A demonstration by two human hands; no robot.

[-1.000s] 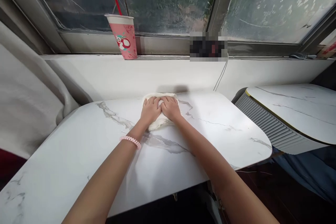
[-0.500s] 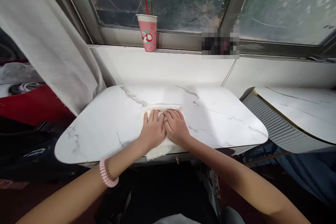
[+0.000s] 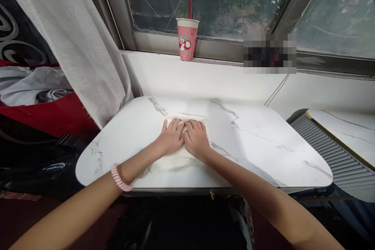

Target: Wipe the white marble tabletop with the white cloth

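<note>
A cream-white cloth [image 3: 177, 163] lies spread on a white marble-patterned tabletop [image 3: 263, 136]. My left hand [image 3: 170, 137] rests flat on it, fingers stretched out and a little apart. Beside it, my right hand [image 3: 197, 137] also presses down with its fingers extended forward. The two thumbs touch or nearly touch over the middle of the cloth. Both palms hide part of the fabric, and its far edge makes a folded ridge ahead of the fingertips. A pink coil band [image 3: 120, 177] circles my left wrist.
A pink paper cup [image 3: 187, 43] with a red straw stands on the window ledge, left of a blurred dark object [image 3: 269, 54]. A grey curtain [image 3: 88, 47] hangs at the left above a red bag [image 3: 58, 115]. A ribbed cabinet [image 3: 331, 148] stands at the right.
Both hands and the cloth have slid away from the table's front edge, so the cloth no longer hangs over it. The camera view has shifted left.
</note>
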